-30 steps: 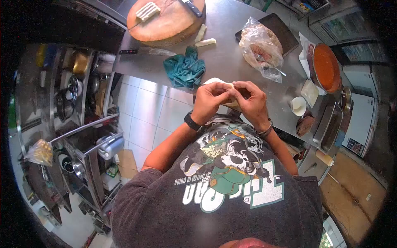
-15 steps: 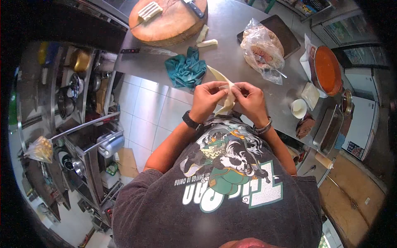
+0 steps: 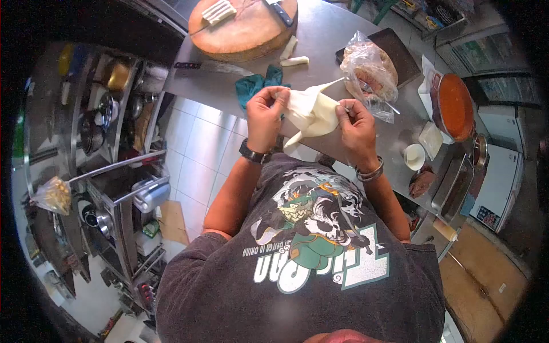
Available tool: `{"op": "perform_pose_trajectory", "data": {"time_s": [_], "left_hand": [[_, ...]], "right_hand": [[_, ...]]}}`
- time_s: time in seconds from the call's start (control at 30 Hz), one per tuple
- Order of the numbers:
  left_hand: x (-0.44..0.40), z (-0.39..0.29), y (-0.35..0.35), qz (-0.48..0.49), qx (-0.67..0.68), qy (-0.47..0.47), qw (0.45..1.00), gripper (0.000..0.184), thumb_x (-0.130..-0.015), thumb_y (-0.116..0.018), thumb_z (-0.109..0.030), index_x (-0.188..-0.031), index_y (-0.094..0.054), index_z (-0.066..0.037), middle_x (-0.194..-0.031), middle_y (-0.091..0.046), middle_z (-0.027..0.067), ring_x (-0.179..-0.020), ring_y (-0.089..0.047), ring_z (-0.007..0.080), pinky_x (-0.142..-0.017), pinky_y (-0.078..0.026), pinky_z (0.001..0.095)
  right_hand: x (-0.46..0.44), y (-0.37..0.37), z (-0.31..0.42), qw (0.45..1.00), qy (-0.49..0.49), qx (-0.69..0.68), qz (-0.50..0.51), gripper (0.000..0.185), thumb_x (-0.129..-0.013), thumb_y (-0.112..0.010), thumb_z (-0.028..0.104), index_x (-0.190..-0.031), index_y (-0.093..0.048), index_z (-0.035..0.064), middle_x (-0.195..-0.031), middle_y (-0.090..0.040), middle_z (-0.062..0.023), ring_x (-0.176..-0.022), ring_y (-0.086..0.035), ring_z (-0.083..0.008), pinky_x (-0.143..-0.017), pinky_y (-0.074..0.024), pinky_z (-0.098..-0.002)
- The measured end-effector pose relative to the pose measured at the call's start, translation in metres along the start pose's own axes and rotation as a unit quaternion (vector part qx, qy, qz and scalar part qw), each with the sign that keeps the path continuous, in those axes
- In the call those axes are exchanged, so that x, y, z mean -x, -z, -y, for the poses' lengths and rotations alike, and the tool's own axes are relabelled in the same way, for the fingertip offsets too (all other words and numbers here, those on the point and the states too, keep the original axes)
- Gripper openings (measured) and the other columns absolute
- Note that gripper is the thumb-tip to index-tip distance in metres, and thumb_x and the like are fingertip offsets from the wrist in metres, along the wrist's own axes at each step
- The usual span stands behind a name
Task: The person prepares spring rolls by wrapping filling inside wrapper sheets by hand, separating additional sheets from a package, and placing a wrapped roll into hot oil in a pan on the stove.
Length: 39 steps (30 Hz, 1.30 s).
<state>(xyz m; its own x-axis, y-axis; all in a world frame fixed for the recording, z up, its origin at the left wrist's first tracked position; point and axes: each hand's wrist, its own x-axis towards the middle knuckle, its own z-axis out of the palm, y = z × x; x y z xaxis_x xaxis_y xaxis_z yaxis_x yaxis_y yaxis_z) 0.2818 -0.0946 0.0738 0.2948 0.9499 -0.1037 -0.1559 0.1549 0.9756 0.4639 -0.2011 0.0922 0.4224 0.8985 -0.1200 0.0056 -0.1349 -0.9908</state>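
1. Specimen: pale, dough-like sheet (image 3: 325, 114), held in mid-air over the near edge of the steel table (image 3: 323, 31), in front of the shirt.
2. Left hand (image 3: 263, 123): thumb and fingers pinch one side of the sheet. Right hand (image 3: 359, 130): fingertips pinch the opposite side. Neither hand released.
3. Progress (judged): sheet partly opened out between the hands; folds in its middle and loose, pointed ends not flattened. Whether it is one layer or several: cannot tell.
4. Uncut or cut state of the pale strips (image 3: 219, 12) on the round chopping board (image 3: 243, 37): they lie side by side, apparently sliced. Two pale rolled pieces (image 3: 295, 61) lie beside the board, not unrolled.
5. Tools: dark-handled knife (image 3: 281, 14) on the board; second knife (image 3: 187, 66) on the table, neither in hand.
6. Obstructions: teal cloth (image 3: 250, 88) just beyond the left hand; clear bag of meat-like filling (image 3: 372, 83) near the right hand, partly over a dark tray (image 3: 407, 54). Contact between bag and sheet tip: cannot tell.
7. Farther right: pan of orange-red sauce (image 3: 456, 108), white cup (image 3: 413, 156), long metal pan (image 3: 450, 188).
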Motion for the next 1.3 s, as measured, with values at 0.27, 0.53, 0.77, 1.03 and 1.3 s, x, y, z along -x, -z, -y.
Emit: {"op": "perform_pose_trajectory", "data": {"time_s": [0.27, 0.53, 0.77, 1.03, 1.3], "left_hand": [[-0.015, 0.01, 0.044, -0.046, 0.14, 0.021, 0.989, 0.014, -0.096, -0.067, -0.014, -0.1, -0.067, 0.0, -0.089, -0.068, 0.0022, -0.075, -0.059, 0.0076, -0.069, -0.047, 0.0229], [-0.007, 0.029, 0.049, 0.002, 0.149, 0.077, 0.986, 0.019, -0.099, -0.064, -0.021, -0.104, -0.064, -0.004, -0.094, -0.068, 0.0021, -0.08, -0.063, 0.0095, -0.074, -0.052, 0.0255], [0.014, 0.077, -0.003, 0.191, 0.01, 0.081, 0.978, 0.018, -0.1, -0.061, -0.016, -0.109, -0.062, 0.0, -0.096, -0.067, 0.001, -0.086, -0.061, 0.0076, -0.077, -0.049, 0.0235], [0.026, 0.089, -0.006, 0.218, -0.009, 0.117, 0.969, 0.011, -0.098, -0.06, -0.006, -0.106, -0.06, 0.002, -0.096, -0.069, 0.0067, -0.087, -0.066, 0.0117, -0.076, -0.054, 0.0261], [0.03, 0.081, -0.028, 0.145, -0.334, -0.021, 0.931, 0.051, -0.089, -0.075, -0.036, -0.122, -0.06, 0.0, -0.095, -0.07, 0.0113, -0.089, -0.068, 0.0182, -0.078, -0.056, 0.0314]], "right_hand": [[-0.001, 0.011, -0.008, 0.997, -0.039, -0.073, 0.009, 0.011, -0.1, -0.06, 0.013, -0.103, -0.064, 0.0029, -0.087, -0.064, 0.0023, -0.077, -0.057, -0.0034, -0.068, -0.0479, -0.0206], [0.001, 0.018, -0.044, 0.986, -0.1, -0.129, 0.02, 0.013, -0.101, -0.06, 0.014, -0.104, -0.063, 0.0025, -0.093, -0.066, -0.0009, -0.08, -0.061, -0.0069, -0.071, -0.0544, -0.0261], [-0.003, 0.045, -0.124, 0.979, -0.142, -0.002, 0.144, 0.039, -0.093, -0.069, 0.021, -0.125, -0.06, -0.001, -0.115, -0.067, -0.0074, -0.096, -0.065, -0.0145, -0.085, -0.0519, -0.0278], [-0.028, 0.023, -0.148, 0.997, -0.057, 0.005, 0.058, 0.031, -0.085, -0.07, 0.012, -0.111, -0.065, -0.0017, -0.099, -0.072, -0.0101, -0.088, -0.068, -0.0152, -0.08, -0.0524, -0.0291], [-0.009, -0.003, -0.093, 0.983, -0.006, 0.185, 0.002, 0.024, -0.082, -0.074, 0.018, -0.096, -0.069, -0.0019, -0.085, -0.07, -0.0202, -0.074, -0.069, -0.0304, -0.068, -0.0536, -0.038]]}}
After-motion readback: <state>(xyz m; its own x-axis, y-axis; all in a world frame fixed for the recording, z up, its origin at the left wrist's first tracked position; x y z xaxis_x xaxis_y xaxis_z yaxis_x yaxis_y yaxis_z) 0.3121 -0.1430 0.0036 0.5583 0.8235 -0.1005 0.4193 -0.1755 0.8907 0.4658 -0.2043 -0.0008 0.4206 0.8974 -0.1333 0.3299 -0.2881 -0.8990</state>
